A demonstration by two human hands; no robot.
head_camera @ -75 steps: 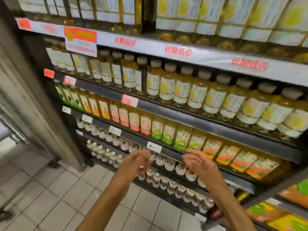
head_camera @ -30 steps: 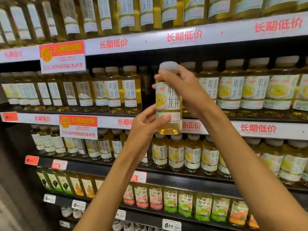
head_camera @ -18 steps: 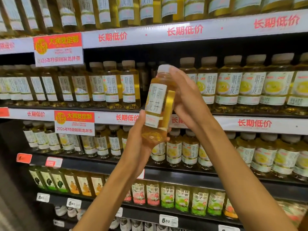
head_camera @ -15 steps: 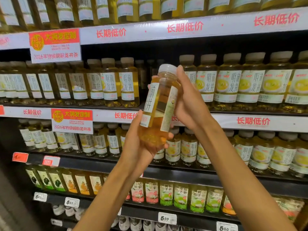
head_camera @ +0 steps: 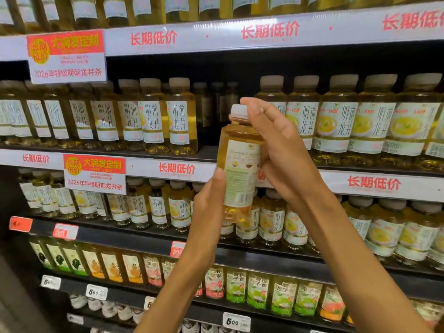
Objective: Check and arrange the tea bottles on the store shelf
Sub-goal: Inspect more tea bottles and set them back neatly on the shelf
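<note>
Dark shelf (red price strips) holding tea bottles.

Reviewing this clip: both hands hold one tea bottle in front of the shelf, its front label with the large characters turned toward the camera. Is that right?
Not quite. In the head view, the left hand and right hand do hold one tea bottle in front of the shelf, but its back label, with small print and a barcode, faces the camera, not the front with large characters.
</note>
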